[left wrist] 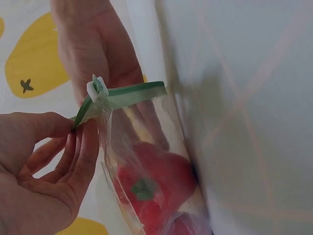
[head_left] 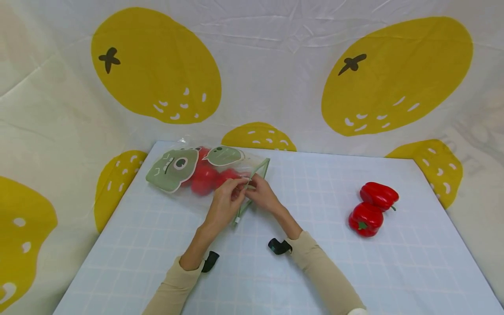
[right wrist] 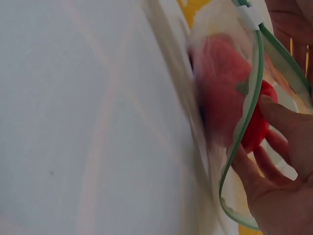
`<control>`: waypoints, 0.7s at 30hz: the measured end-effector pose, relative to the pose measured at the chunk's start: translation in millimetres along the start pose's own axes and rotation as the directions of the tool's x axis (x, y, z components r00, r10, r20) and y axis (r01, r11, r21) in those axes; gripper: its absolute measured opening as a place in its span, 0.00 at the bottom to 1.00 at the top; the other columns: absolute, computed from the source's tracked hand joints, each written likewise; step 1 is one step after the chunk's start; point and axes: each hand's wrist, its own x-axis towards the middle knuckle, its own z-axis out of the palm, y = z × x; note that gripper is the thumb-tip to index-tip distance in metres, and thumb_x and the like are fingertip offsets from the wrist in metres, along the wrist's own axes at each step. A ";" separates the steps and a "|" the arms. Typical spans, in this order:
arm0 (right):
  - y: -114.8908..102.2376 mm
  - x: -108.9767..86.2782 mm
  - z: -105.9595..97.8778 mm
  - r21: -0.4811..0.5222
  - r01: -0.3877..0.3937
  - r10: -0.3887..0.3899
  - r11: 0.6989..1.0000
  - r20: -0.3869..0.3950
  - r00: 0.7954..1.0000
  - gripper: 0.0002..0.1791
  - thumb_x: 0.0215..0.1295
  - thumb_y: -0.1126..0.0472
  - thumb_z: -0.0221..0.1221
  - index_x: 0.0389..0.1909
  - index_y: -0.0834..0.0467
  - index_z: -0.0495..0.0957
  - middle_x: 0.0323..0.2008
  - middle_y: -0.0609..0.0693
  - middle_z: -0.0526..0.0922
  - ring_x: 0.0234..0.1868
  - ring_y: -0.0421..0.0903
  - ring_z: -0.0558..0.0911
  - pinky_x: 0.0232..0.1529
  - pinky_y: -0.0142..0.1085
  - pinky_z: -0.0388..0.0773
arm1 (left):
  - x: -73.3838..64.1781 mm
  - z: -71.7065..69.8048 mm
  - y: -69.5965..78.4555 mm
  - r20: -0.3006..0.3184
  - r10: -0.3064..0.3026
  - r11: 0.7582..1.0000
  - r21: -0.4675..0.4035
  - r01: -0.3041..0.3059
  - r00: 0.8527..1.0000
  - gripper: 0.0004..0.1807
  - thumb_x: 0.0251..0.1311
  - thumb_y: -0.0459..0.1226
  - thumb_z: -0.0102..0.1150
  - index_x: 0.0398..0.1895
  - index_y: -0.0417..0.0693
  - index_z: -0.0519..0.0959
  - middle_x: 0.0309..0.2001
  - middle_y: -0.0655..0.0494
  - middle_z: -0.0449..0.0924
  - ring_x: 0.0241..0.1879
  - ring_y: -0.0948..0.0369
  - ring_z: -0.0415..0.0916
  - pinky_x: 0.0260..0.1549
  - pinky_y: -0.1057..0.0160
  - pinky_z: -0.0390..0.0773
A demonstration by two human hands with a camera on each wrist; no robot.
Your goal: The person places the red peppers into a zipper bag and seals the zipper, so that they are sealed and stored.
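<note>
A clear zip bag (head_left: 173,170) with green cartoon prints lies on its side, several red bell peppers (head_left: 204,178) showing through the plastic. Its green-edged mouth faces right, with a white slider (left wrist: 96,89) on the zip. My left hand (head_left: 223,203) pinches the green edge between thumb and fingers, as the left wrist view shows. Through the mouth reaches my right hand (head_left: 264,194). In the right wrist view its thumb and fingers are around the end of a bell pepper (right wrist: 257,117) inside the bag, partly hidden by the green strip.
Two more red bell peppers, one (head_left: 379,195) behind the other (head_left: 366,219), rest together at the right on the pale checked tabletop (head_left: 315,280). A white cloth (head_left: 271,87) with large yellow fruit prints hangs behind the table. Black wrist mounts (head_left: 279,246) sit at both sleeves.
</note>
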 end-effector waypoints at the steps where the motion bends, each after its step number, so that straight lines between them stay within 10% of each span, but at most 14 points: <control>1: -0.1 0.6 0.4 -0.004 -0.008 0.008 1.000 -0.011 1.000 0.24 0.59 0.79 0.56 0.58 0.76 0.72 0.57 0.71 0.77 0.59 0.68 0.79 0.60 0.49 0.80 | 0.2 0.1 0.3 0.001 0.000 1.000 0.002 0.000 1.000 0.14 0.63 0.25 0.65 0.51 0.37 0.84 0.36 0.49 0.80 0.35 0.56 0.79 0.35 0.63 0.83; 21: 4.3 22.3 14.0 -0.039 -0.097 0.088 0.995 -0.177 0.980 0.21 0.63 0.73 0.61 0.58 0.70 0.79 0.53 0.65 0.84 0.58 0.58 0.81 0.64 0.47 0.75 | 0.5 -0.1 4.4 0.036 -0.012 1.000 0.010 0.011 0.999 0.13 0.64 0.25 0.64 0.51 0.36 0.83 0.39 0.48 0.81 0.36 0.55 0.81 0.33 0.61 0.85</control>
